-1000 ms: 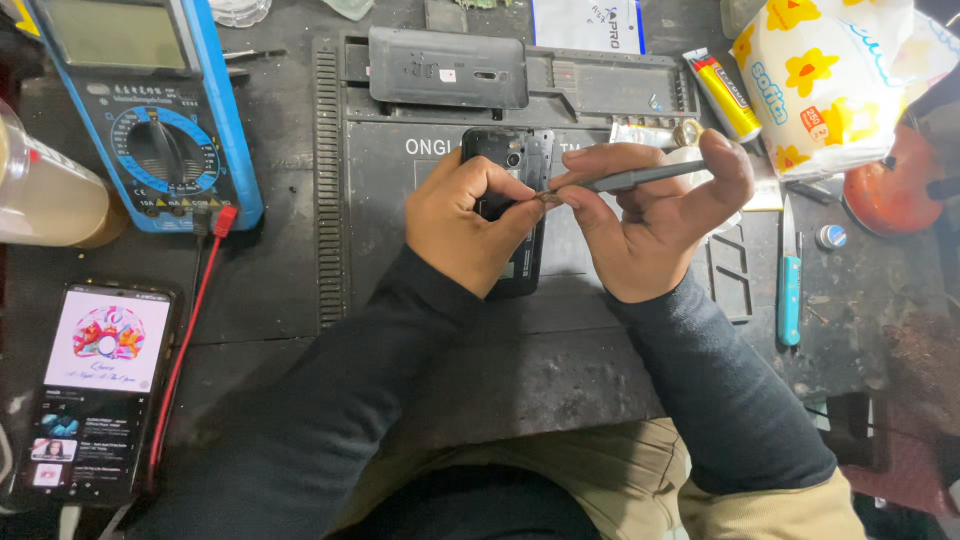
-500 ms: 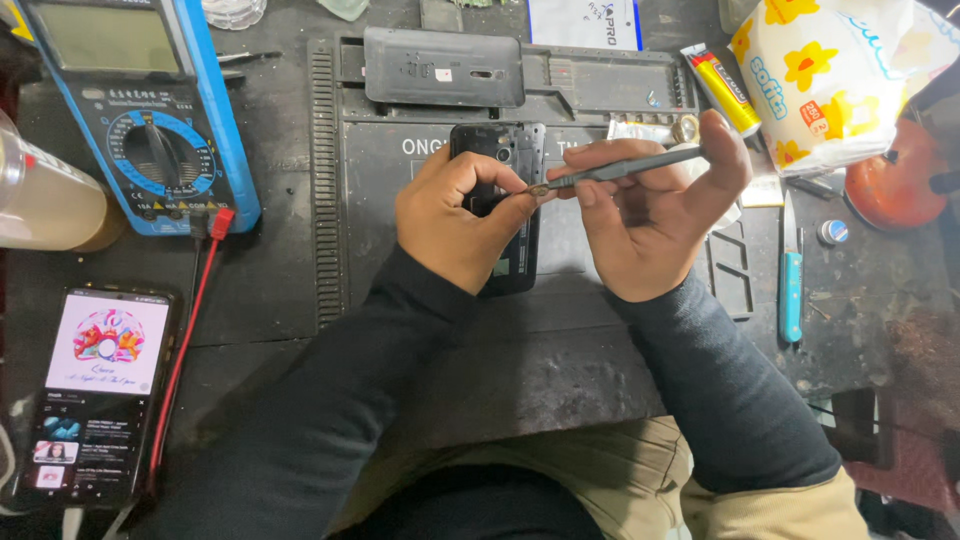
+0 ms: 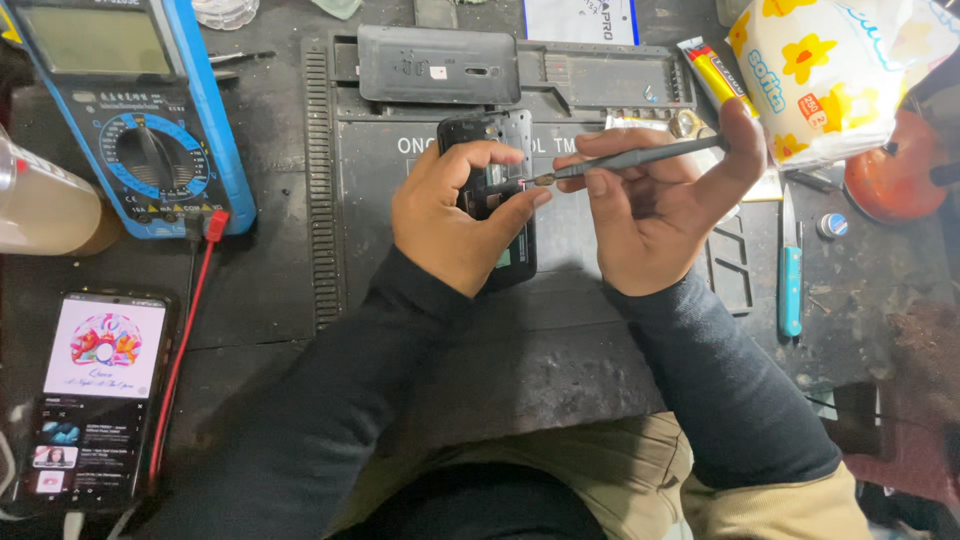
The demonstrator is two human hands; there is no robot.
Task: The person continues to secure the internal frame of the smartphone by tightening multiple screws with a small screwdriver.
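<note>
My left hand (image 3: 455, 215) grips an opened black phone (image 3: 497, 140) with its back cover off, holding it down on the dark work mat (image 3: 590, 330). My right hand (image 3: 655, 205) holds a thin grey screwdriver (image 3: 640, 157) pen-style, its tip touching the phone's inside just right of my left thumb. Most of the phone is hidden under my left hand.
A blue multimeter (image 3: 140, 120) with a red lead (image 3: 185, 330) stands at the far left. A lit phone (image 3: 95, 400) lies at the front left. A removed back cover (image 3: 440, 65), glue tube (image 3: 715, 70), tissue pack (image 3: 830, 70) and blue-handled knife (image 3: 790, 275) lie around.
Both hands and the phone have shifted slightly up in view. The screwdriver tip stays at the phone's inside, with its shaft tilted a little more upward to the right.
</note>
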